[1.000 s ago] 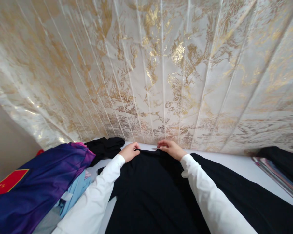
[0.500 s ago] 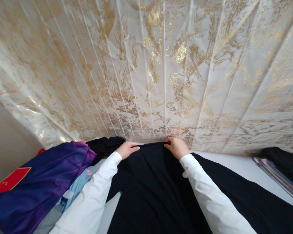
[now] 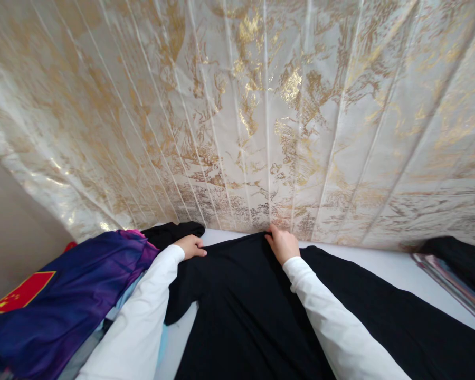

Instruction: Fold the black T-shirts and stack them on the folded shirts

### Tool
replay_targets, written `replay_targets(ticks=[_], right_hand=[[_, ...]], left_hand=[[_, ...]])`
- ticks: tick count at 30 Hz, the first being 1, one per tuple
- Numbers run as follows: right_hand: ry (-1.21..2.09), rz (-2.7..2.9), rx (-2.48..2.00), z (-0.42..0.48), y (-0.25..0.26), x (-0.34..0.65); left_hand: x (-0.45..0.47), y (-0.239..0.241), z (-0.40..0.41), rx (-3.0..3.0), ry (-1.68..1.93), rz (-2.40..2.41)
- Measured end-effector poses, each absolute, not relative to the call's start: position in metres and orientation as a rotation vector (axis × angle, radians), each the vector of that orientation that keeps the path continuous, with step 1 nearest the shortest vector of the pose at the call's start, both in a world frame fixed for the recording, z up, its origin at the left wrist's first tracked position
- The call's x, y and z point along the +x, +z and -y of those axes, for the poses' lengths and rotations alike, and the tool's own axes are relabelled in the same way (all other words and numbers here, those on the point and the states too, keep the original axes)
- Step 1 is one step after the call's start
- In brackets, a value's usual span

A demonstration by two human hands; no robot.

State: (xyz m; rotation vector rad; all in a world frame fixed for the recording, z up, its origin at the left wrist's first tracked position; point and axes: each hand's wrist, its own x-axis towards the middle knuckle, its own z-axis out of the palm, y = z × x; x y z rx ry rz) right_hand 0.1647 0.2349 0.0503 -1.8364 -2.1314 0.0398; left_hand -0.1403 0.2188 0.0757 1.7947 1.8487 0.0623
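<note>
A black garment (image 3: 237,295), apparently a shirt with a short sleeve at its left, lies spread on a white surface in front of me. My right hand (image 3: 283,244) pinches its far edge between thumb and fingers. At the garment's far left shoulder, my left hand (image 3: 190,246) grips the edge cloth with thumb and fingers together. The far edge runs fairly straight between the two hands. More black cloth stretches out to the right, beyond my right forearm. Both of my arms are in white sleeves.
At left lies a purple and blue garment (image 3: 91,285) with a red flag patch, over other clothes. Behind it is a black cloth (image 3: 178,232). A stack of folded clothes (image 3: 455,279) stands at far right. A gold-patterned curtain (image 3: 237,116) hangs behind the white surface (image 3: 364,258).
My left hand has slid left and slightly nearer along the garment's edge, toward the sleeve. My right hand has barely moved and keeps its pinch.
</note>
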Motion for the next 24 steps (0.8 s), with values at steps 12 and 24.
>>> replay_targets(ticks=[12, 24], right_hand=[[-0.061, 2.262, -1.760, -0.226, 0.047, 0.159], [0.033, 2.432, -1.532, -0.167, 0.043, 0.169]], left_hand=[[-0.086, 0.084, -0.187, 2.118, 0.140, -2.244], [-0.052, 0.004, -0.035, 2.603, 0.402, -1.810]])
